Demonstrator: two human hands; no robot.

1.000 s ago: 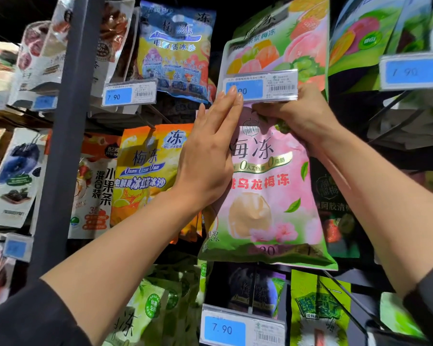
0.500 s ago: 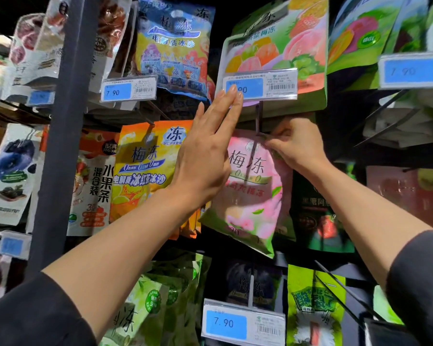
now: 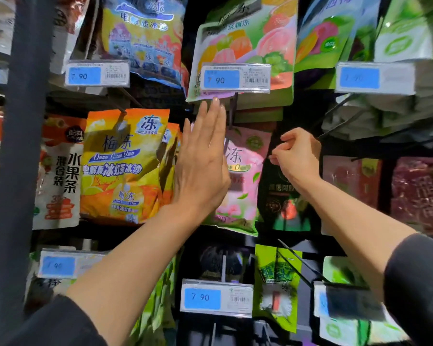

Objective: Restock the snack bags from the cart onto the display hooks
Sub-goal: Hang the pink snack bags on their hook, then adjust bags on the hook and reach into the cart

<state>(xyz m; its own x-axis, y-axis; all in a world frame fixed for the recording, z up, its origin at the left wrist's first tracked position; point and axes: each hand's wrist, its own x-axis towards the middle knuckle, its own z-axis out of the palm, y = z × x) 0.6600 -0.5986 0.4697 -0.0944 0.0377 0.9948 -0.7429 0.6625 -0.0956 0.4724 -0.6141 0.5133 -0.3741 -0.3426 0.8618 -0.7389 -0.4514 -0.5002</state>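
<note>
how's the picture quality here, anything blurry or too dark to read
Head view: the centre price tag reads sharply at 7.90, and the orange bag print is legible; the right-edge price tag and bottom-right corner smear with motion blur; the gaps behind the bags fall into deep shadow; the left hand hides part of the pink bag.

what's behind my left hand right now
The pink snack bag hangs on its hook behind the open left hand. Its right half and bottom edge show; its left side is covered.

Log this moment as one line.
pink bag: on hook | left hand: flat, open | right hand: curled, off bag
</note>
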